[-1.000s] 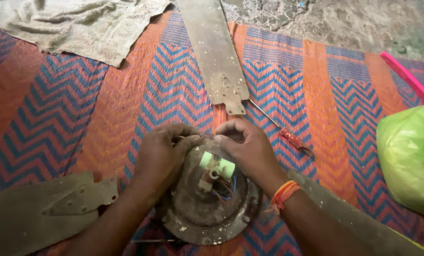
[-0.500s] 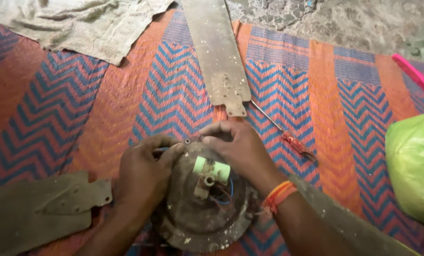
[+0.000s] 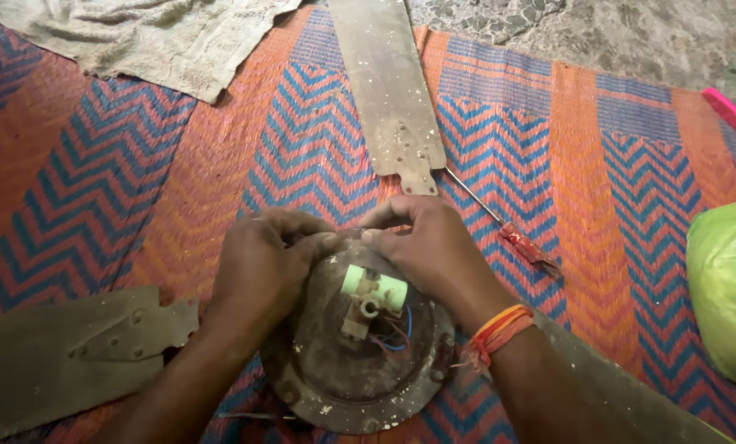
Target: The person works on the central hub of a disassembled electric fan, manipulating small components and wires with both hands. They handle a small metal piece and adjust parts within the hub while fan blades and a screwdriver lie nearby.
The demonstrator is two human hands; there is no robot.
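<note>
A round, dirty ceiling-fan motor housing (image 3: 360,370) lies on a woven zigzag mat (image 3: 97,189). A pale green capacitor block (image 3: 374,287) and thin blue and red wires (image 3: 393,337) sit at its centre. My left hand (image 3: 257,267) grips the housing's far left rim. My right hand (image 3: 434,247), with an orange thread band on the wrist, pinches the far rim, fingertips meeting the left hand's. What lies between the fingertips is hidden.
A detached fan blade (image 3: 388,90) lies just beyond the hands, another blade (image 3: 64,358) at the left. A red-handled screwdriver (image 3: 512,234) rests right of my right hand. A grey cloth (image 3: 138,37), a green plastic bag (image 3: 730,288), a pink strip (image 3: 734,115) and stone floor (image 3: 598,33) surround the mat.
Both hands stay on the housing's far rim; their fingers have shifted slightly along it, with the fingertips now closer together. The view has drifted a little.
</note>
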